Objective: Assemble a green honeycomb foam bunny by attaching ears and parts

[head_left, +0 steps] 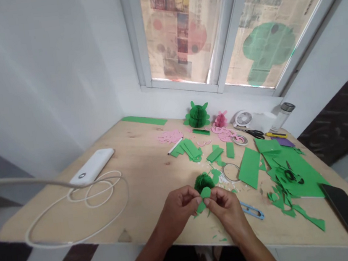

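My left hand [183, 205] and my right hand [226, 204] meet near the front edge of the table. Between them is a small light-green paper cutout [205, 192], pinched by the thumb and fingers of each hand. Just beyond my fingertips sits a dark-green pleated paper ball [203, 180]; whether the cutout is joined to it I cannot tell. Small green paper scraps lie under and around my hands. A blue cutter [252, 210] rests to the right of my right hand, its near end partly hidden by that hand.
A white power bank [92, 168] with a looped cable lies left. Green paper strips [190, 148], a tape roll [231, 172] and a green sheet [305, 169] spread to the right. Finished-looking green [197, 117] and pink paper figures [220, 120], scissors [253, 133] and a fan [243, 118] stand behind.
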`<state>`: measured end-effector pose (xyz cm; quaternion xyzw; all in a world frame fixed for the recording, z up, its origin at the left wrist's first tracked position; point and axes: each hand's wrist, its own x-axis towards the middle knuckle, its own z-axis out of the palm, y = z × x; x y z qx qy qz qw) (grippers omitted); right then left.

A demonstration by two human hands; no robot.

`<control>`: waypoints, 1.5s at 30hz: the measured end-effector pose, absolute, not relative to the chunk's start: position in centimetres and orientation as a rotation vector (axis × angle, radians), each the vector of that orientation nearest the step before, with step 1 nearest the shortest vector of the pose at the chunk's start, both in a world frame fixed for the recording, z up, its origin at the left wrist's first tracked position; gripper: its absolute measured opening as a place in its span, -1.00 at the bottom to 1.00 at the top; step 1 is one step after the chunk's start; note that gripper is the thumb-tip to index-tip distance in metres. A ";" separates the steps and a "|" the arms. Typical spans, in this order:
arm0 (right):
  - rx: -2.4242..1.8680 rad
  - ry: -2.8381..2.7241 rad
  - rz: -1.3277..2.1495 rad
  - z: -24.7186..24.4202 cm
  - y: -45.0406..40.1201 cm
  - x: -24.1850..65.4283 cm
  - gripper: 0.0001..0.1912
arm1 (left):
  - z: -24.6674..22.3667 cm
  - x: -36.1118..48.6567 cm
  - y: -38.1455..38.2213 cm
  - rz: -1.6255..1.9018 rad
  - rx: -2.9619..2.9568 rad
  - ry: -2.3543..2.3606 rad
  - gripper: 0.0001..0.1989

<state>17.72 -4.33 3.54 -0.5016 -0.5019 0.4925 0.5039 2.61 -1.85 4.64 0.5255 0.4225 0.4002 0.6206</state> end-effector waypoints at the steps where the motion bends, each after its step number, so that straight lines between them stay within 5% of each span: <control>1: -1.210 -1.197 1.195 3.7 -4.4 17.7 -0.74 | 4.8 2.6 -2.0 0.932 1.195 0.969 -0.82; 45: -1.232 -1.049 1.192 4.0 -4.7 17.3 -0.78 | 5.2 3.3 -3.1 1.018 1.025 1.030 -0.83</control>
